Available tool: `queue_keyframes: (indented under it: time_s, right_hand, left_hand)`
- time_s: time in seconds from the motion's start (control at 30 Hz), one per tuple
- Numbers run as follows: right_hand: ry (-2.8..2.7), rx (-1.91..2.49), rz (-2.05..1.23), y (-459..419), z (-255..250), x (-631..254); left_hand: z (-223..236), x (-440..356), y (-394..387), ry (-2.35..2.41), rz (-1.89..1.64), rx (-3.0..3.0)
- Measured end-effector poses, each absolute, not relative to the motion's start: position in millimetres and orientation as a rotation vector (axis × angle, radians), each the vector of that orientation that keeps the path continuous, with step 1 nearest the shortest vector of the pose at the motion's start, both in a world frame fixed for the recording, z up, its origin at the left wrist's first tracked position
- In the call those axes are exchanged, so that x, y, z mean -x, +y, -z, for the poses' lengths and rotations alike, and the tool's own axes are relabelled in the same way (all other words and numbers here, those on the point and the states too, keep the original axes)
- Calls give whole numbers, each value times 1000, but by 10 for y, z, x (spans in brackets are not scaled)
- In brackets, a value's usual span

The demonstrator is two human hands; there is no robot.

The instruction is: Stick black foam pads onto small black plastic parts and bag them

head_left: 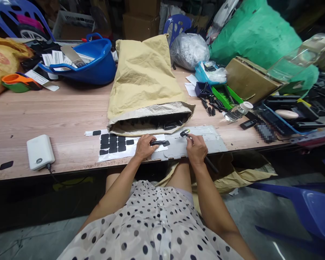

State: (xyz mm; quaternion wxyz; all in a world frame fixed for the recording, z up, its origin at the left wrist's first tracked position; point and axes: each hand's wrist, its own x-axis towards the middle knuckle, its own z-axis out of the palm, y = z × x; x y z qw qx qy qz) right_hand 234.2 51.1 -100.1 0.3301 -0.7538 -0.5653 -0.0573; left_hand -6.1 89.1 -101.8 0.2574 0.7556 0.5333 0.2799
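Observation:
My left hand (144,147) is closed on a slim black piece (158,143), pressed low over a white sheet at the table's front edge. In my right hand (197,148) is a small hammer (184,133), its dark head raised over a grey board (211,139) and its handle passing down behind the wrist. Left of my left hand lies a sheet of black rounded-square stickers (112,143). Just beyond both hands, the mouth of a large tan paper sack (146,77) gapes toward me, with several black parts inside.
A white power bank (40,151) with a cable sits at left. Behind it stand a blue basin (97,65) and orange-handled scissors (14,78). To the right are a green tray (234,94), a clear bottle (237,112) and a tray of black parts (276,121). A blue chair (311,206) stands at right.

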Motion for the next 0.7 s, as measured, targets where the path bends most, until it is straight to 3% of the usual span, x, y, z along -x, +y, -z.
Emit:
queue_keyframes:
  time_s: [0.7]
  right_hand:
    - [-1418, 2122, 373, 860, 1253, -2420]
  left_hand:
    - [908, 133, 681, 1315, -741, -2139]
